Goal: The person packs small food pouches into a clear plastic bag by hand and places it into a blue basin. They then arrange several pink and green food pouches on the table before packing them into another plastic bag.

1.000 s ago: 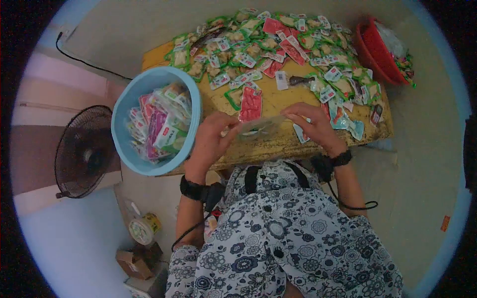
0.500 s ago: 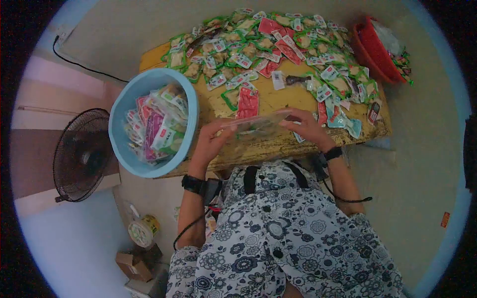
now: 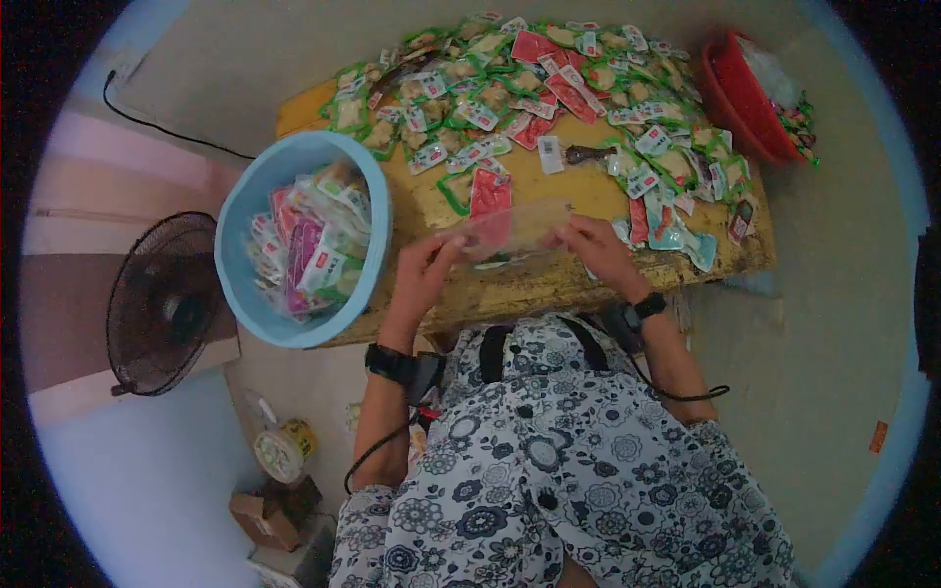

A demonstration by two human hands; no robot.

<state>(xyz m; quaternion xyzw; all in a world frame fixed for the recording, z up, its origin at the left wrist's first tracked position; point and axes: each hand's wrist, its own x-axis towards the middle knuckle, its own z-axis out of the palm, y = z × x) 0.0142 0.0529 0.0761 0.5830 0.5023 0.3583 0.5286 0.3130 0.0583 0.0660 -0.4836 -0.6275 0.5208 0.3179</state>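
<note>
Yellow worktop [image 3: 549, 284], its surface stained darker along the near edge, strewn with small packets [image 3: 549, 88] edged mostly in green, some red, a few pale blue with white labels. Light-blue basin [image 3: 294, 157] holding packets in white, green, red and purple; red basket [image 3: 750, 93] at the far right corner; clear, colourless bag [image 3: 510, 227] between the left hand [image 3: 423, 274] and right hand [image 3: 596, 250], each wrist banded in black. Garment [image 3: 559, 470] white with a dark navy floral print; fan [image 3: 167, 299] black; floor pale beige.
</note>
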